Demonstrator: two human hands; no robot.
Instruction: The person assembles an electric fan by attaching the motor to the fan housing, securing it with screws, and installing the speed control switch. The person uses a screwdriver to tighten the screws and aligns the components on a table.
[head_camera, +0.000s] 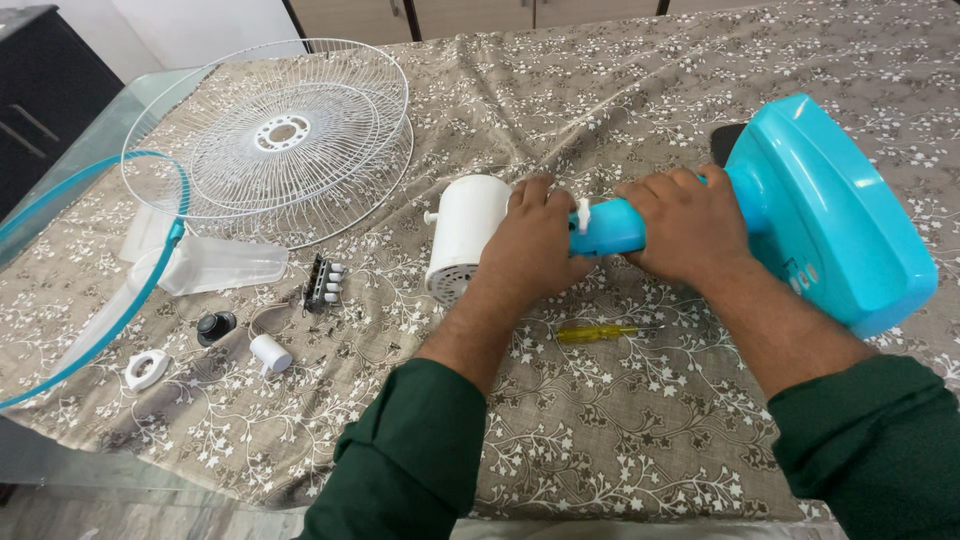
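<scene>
My left hand (535, 245) grips the white cylindrical fan motor housing (462, 235), which lies on its side on the cloth. My right hand (685, 222) is wrapped around the turquoise neck (606, 228) of the fan stand, whose wide turquoise base (835, 215) lies tilted at the right. The motor housing and the neck meet between my two hands. A small white part (583, 213) shows at that joint.
A yellow screwdriver (597, 332) lies just below my hands. White wire fan guards (275, 140) sit at the back left, beside a clear blade (215, 265) and a turquoise rim (120, 300). A switch block (322, 283), a black knob (215, 326), and white small parts (268, 352) lie on the patterned cloth (600, 420).
</scene>
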